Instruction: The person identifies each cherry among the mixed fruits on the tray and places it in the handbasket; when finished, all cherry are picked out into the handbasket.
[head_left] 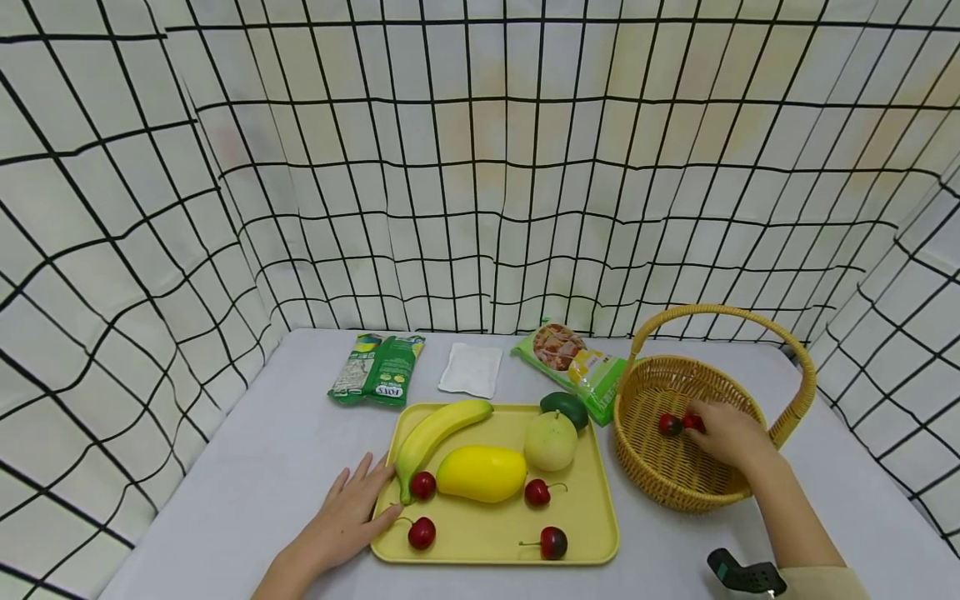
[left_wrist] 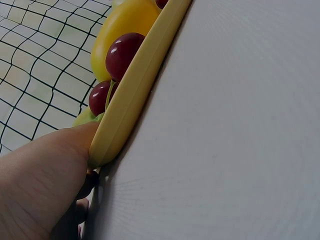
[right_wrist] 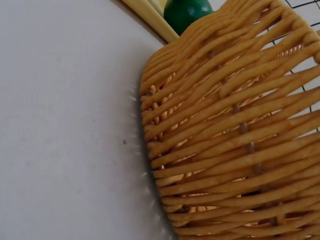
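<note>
My left hand (head_left: 347, 515) rests at the left edge of a yellow tray (head_left: 480, 557), its fingers extended and the thumb over the rim; in the left wrist view the thumb (left_wrist: 55, 170) touches the tray wall. On the tray lie a banana (head_left: 431, 440), a yellow mango (head_left: 482, 473), a round pale-green fruit (head_left: 551, 442), a dark green fruit (head_left: 564, 407) and several cherries (head_left: 422, 533). Inside a wicker basket (head_left: 637, 475), my right hand (head_left: 726, 433) pinches a red cherry (head_left: 693, 422), partly hidden by the fingers. Another cherry (head_left: 670, 425) sits right beside it.
Behind the tray are a green snack bag (head_left: 378, 369), a white square packet (head_left: 471, 370) and a green food package (head_left: 577, 367). The basket's tall handle (head_left: 720, 310) arches over it. Black netting (head_left: 480, 167) encloses the white table (head_left: 247, 467).
</note>
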